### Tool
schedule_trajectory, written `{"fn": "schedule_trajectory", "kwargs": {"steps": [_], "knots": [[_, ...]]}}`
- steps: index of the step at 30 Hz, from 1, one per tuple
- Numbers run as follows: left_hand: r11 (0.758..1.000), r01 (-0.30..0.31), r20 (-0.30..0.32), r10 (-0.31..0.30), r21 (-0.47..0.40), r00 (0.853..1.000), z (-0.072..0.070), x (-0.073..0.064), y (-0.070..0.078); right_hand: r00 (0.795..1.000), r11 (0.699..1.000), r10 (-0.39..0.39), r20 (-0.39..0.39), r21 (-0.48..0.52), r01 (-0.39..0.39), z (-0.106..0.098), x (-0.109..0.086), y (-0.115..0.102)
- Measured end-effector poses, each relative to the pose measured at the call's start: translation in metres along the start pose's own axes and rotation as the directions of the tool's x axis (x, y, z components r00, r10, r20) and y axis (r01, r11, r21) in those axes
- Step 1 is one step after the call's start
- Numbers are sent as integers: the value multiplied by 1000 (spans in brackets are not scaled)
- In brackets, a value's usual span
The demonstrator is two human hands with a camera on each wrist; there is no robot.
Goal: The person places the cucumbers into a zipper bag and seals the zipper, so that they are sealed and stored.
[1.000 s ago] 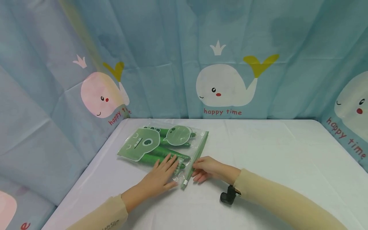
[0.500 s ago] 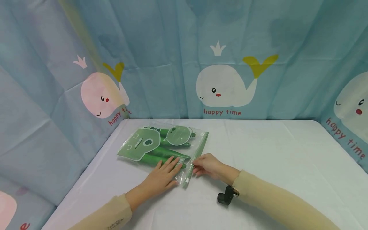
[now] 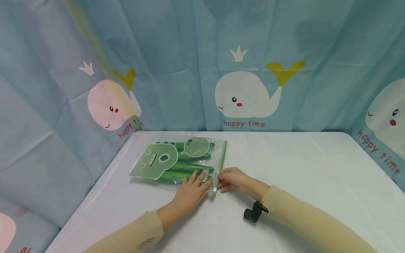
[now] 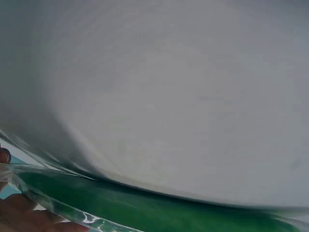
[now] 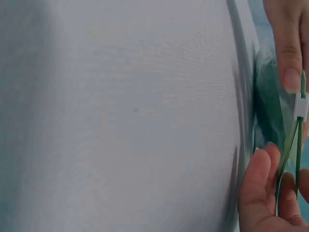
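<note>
A clear zip bag (image 3: 218, 154) printed with a green one-eyed monster lies at the table's left. Several long green rods (image 3: 183, 165) with narrowed tips are inside it. My left hand (image 3: 190, 195) rests with spread fingers on the bag's near right corner, over the rod ends. My right hand (image 3: 233, 180) holds the green zip edge between curled fingers. A white slider (image 5: 301, 107) sits on the zip near the bag's near corner; below it in the right wrist view, the two zip strips stand apart between my right fingers (image 5: 256, 179). The left wrist view shows one rod (image 4: 145, 208) close up.
The white table (image 3: 284, 158) runs up to a blue curtain (image 3: 177, 88) with whale prints behind and on both sides. A small black camera (image 3: 253, 212) is strapped at the right wrist, just above the table.
The bag has turned slightly, its near zip corner shifting right and away from me. My left hand has moved right with it. The right hand has gone slightly right, still at the zip edge.
</note>
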State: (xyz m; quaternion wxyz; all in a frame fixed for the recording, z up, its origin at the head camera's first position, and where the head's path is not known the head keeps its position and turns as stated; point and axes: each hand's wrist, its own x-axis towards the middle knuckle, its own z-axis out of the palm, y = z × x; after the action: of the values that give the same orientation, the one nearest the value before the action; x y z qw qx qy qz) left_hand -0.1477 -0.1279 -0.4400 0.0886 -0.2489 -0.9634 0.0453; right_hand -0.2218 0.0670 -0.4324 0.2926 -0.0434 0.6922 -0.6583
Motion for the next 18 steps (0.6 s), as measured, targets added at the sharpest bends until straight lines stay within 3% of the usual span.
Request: {"fn": "schedule_trajectory", "kwargs": {"steps": [5, 8, 10, 11, 13, 15, 18], "knots": [[1000, 19, -44, -19, -3, 999, -2, 8, 9, 998, 999, -24, -59, 29, 26, -2, -3, 0], [1000, -4, -105, 7, 23, 994, -5, 9, 10, 997, 998, -16, -70, 58, 20, -3, -5, 1], [997, -50, -186, 61, 63, 981, -4, 8, 7, 998, 998, -6, -61, 69, 11, -3, -8, 2], [993, -82, -237, 101, 89, 966, -4, 7, 5, 999, 998, -1, -51, 67, 4, -3, -10, 2], [977, -153, -350, 197, 148, 916, -1, 6, -2, 1000, 999, 11, -27, 51, -9, -3, -14, 3], [952, -225, -450, 296, 205, 842, 3, 7, -9, 1000, 1000, 21, 5, 14, -21, -2, -18, 4], [906, -315, -542, 422, 282, 727, 8, 9, -19, 998, 999, 38, 58, -37, -35, -1, -23, 5]]}}
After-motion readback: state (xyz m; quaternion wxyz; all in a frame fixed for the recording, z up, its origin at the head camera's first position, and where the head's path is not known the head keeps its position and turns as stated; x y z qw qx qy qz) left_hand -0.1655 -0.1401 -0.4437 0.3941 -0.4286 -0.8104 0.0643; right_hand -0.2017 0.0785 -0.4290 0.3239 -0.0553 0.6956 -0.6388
